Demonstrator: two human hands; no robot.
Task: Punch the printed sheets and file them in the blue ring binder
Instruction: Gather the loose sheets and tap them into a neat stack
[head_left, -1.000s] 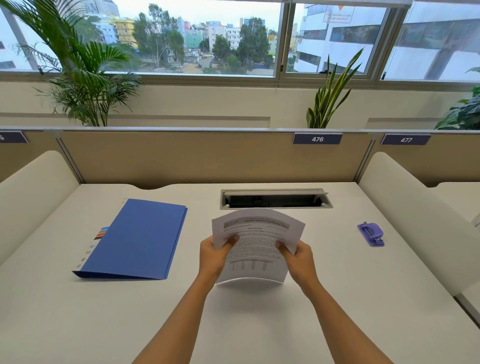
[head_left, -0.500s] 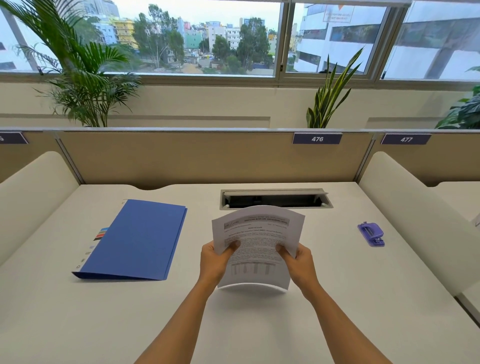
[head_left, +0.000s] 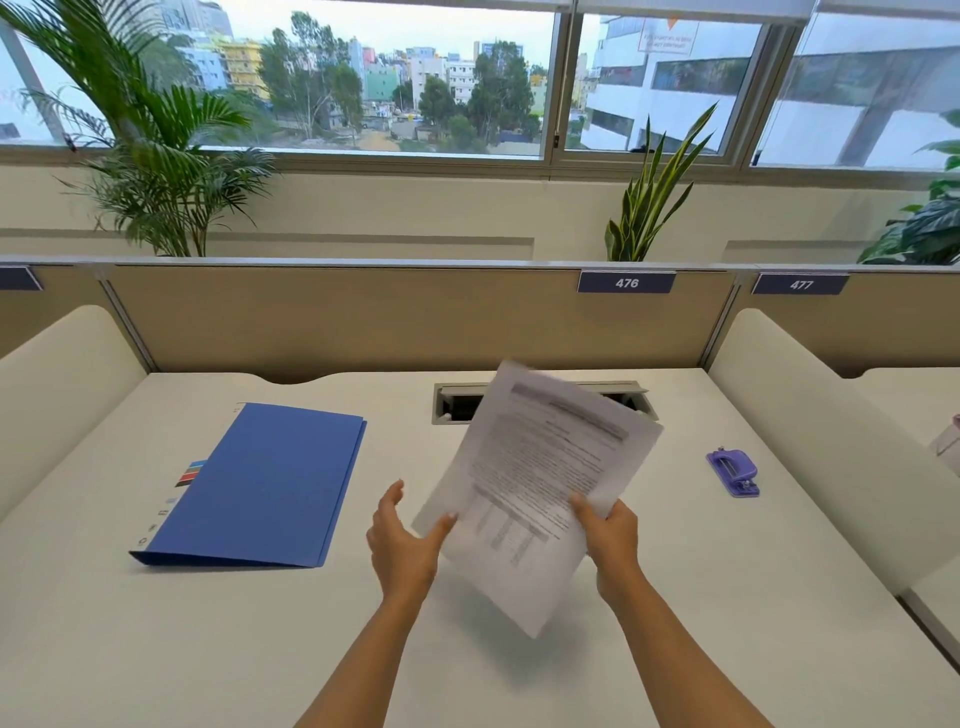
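Sheets (head_left: 540, 483) have swung from upright between both our hands to a tilt toward one o'clock, blurred with motion. Our right hand (head_left: 610, 535) pinches their lower right edge; our left hand (head_left: 402, 540) has let go, fingers spread, thumb just touching the left edge. The punch (head_left: 733, 472) sits at three o'clock on the counter (head_left: 156, 649), the closed blue binder (head_left: 260, 488) at nine. We judge the stack is heading for punching.

We see thin white paper sheets (head_left: 540, 483), matt, printed. Blue binder (head_left: 260, 488) cover: smooth card or plastic, cannot tell, low sheen. Hole punch (head_left: 733, 472): glossy purple plastic. Desk (head_left: 156, 649): smooth matt off-white laminate. Cable tray (head_left: 540, 402): grey metal-look frame.
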